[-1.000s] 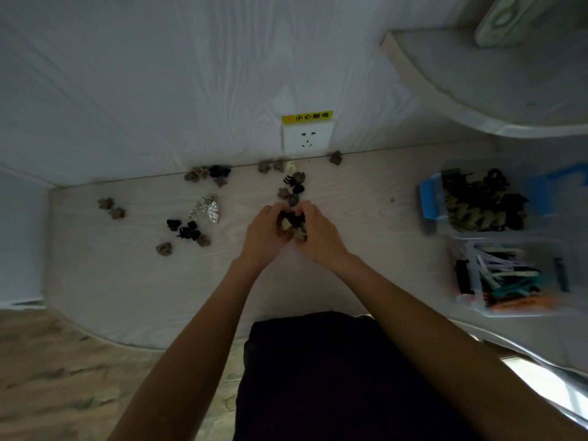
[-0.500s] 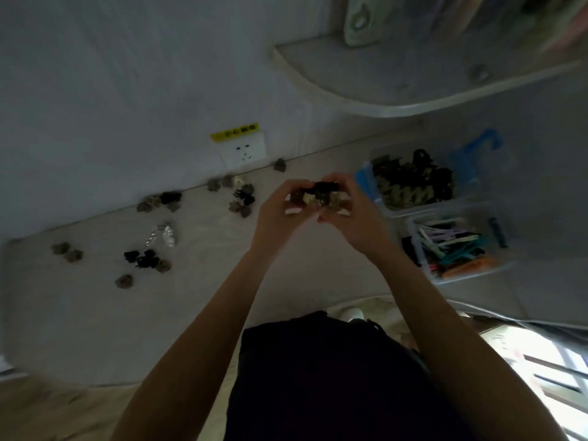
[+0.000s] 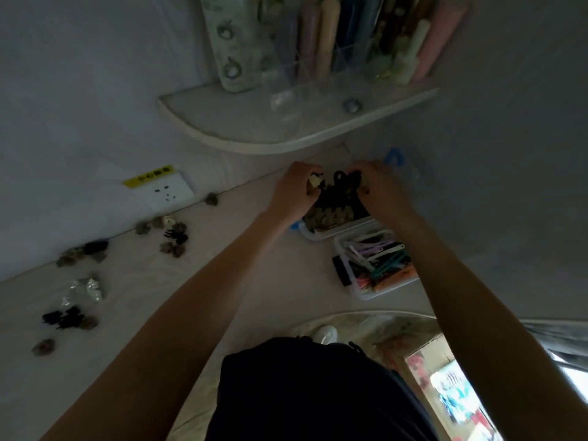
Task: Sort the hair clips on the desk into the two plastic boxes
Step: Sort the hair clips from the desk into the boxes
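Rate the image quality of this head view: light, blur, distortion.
Head view: dim and underexposed overall; the bright window area at lower right is blown out; the right hand is motion-smeared; wide-angle bending curves the shelf edge and desk.

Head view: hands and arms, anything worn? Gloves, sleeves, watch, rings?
Nothing visible. The left hand and right hand are bare, no gloves. Both forearms are uncovered as far as the frame shows, no sleeves, watch or bands. Rings: too dim and blurred to tell.

Both arms reach toward one o'clock. The left hand (image 3: 294,194) and right hand (image 3: 380,189) sit close together, fingers curled around small clips (image 3: 334,183).
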The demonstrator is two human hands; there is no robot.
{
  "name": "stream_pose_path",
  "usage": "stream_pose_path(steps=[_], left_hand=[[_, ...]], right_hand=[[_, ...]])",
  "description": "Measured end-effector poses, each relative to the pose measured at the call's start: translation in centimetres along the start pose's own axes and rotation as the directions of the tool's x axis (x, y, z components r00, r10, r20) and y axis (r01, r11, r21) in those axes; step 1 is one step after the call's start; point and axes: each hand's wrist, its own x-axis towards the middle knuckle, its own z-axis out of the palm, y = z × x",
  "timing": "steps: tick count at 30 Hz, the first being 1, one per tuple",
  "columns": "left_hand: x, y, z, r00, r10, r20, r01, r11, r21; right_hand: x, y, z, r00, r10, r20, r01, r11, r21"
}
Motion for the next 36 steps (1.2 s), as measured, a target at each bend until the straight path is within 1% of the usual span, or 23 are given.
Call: stream_pose_path(steps=[2,3,5,7,9,10,11,13,14,15,16,18,20,22,23,25,27,29,31,32,34,36], left_hand=[[0.2,0.2,0.3,0.992,0.072,0.103,-0.093,0.974,0.208],[0.1,0.3,0.4,0.985,0.097,0.146,-0.134,0.953,0.272],[-0.3,0.4,0.5,0.977,0.124,0.172,-0.174,0.935,0.310],[-0.7,0.3,0.6,0.983,0.143,0.115,-0.173,0.933,0.316],[-1.0,0.0,0.7,0.988,0.156,-0.005,-0.146,0.930,0.339],[-1.2,-0.2,0.7,0.986,0.160,-0.051,-0.132,0.926,0.354],[-1.4,-0.6,0.6,0.984,0.164,-0.072,-0.126,0.921,0.369],[-1.9,-1.7,0.2,0.984,0.158,-0.081,-0.118,0.923,0.366],[-2.2,-2.0,-0.1,0.984,0.158,-0.085,-0.120,0.934,0.338],[-2.9,-2.5,-0.5,0.983,0.160,-0.090,-0.126,0.946,0.299],[-3.8,-2.8,-1.1,0.980,0.173,-0.099,-0.142,0.954,0.265],[-5.9,-3.3,-2.4,0.967,0.214,-0.137,-0.180,0.958,0.225],[-8.7,-4.5,-3.8,0.955,0.206,-0.211,-0.156,0.960,0.231],[-12.1,-6.5,-5.5,0.944,0.132,-0.302,-0.061,0.971,0.233],[-13.6,-7.8,-6.2,0.935,0.090,-0.344,-0.008,0.973,0.232],[-17.0,-10.8,-7.9,0.902,-0.028,-0.431,0.134,0.967,0.218],[-19.7,-13.6,-9.4,0.860,-0.126,-0.494,0.254,0.946,0.201],[-22.1,-16.5,-11.0,0.818,-0.240,-0.523,0.394,0.896,0.206],[-23.4,-18.8,-12.5,0.753,-0.390,-0.530,0.546,0.820,0.171],[-24.2,-20.1,-13.4,0.716,-0.448,-0.535,0.602,0.785,0.148],[-24.7,-22.2,-14.9,0.689,-0.458,-0.562,0.631,0.760,0.156],[-24.6,-24.2,-16.9,0.674,-0.486,-0.556,0.656,0.741,0.146]], right_hand=[[0.8,0.3,-0.4,1.000,-0.028,0.007,0.029,0.994,-0.101],[1.2,0.4,-0.4,0.999,-0.040,0.032,0.043,0.991,-0.130],[1.5,0.7,-0.3,0.995,-0.054,0.080,0.066,0.986,-0.154],[1.5,0.9,0.0,0.995,-0.063,0.073,0.074,0.985,-0.157],[1.5,0.9,0.6,0.996,-0.077,0.044,0.082,0.986,-0.146],[1.5,0.6,0.9,0.993,-0.106,0.056,0.113,0.983,-0.145],[1.5,0.3,1.5,0.984,-0.152,0.095,0.165,0.975,-0.149],[1.6,-0.2,2.8,0.946,-0.238,0.218,0.280,0.942,-0.187],[1.6,-0.2,3.4,0.934,-0.241,0.264,0.307,0.919,-0.246],[1.7,-0.2,4.1,0.934,-0.207,0.291,0.297,0.902,-0.313],[1.7,-0.5,4.6,0.943,-0.172,0.284,0.272,0.891,-0.363],[1.3,-1.6,5.1,0.975,-0.155,0.158,0.203,0.910,-0.360],[0.4,-3.8,5.5,0.971,-0.241,0.012,0.235,0.935,-0.265],[-1.0,-6.8,6.9,0.935,-0.353,-0.038,0.344,0.927,-0.150],[-1.7,-8.4,7.9,0.924,-0.383,-0.019,0.380,0.921,-0.086],[-2.9,-11.5,10.9,0.903,-0.423,0.070,0.421,0.906,0.042],[-3.3,-14.0,13.9,0.889,-0.423,0.173,0.410,0.906,0.109],[-2.4,-15.6,17.3,0.890,-0.373,0.262,0.360,0.928,0.098],[-0.5,-16.0,20.0,0.919,-0.279,0.277,0.286,0.958,0.016],[0.4,-16.5,21.4,0.939,-0.213,0.271,0.226,0.974,-0.021],[2.1,-17.0,22.7,0.966,-0.059,0.253,0.074,0.996,-0.051],[3.3,-17.7,24.0,0.976,0.002,0.216,0.007,0.999,-0.039]])
